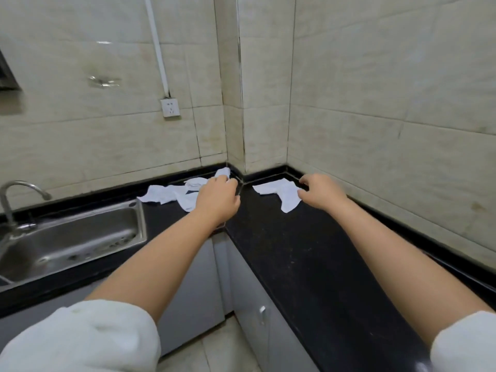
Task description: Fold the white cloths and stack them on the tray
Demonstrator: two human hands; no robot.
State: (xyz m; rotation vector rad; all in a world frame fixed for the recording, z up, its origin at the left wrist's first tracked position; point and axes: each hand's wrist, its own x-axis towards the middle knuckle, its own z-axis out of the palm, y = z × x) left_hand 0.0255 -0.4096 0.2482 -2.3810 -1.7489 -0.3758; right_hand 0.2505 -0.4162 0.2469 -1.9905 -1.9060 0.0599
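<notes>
Several crumpled white cloths (171,195) lie in a loose pile on the black countertop (290,251), left of the wall corner. My left hand (218,196) reaches over this pile, and its curled fingers grip a bunched cloth end (223,172) at the back edge. A separate white cloth (283,193) lies spread out, right of the corner. My right hand (320,193) is at that cloth's right edge, with thumb and forefinger curled around the edge.
A steel sink (80,237) with a tap (16,194) is set into the counter at the left. Tiled walls meet in a corner right behind the cloths. A wall socket (170,107) sits above the left counter. Grey cabinet doors (193,285) run below.
</notes>
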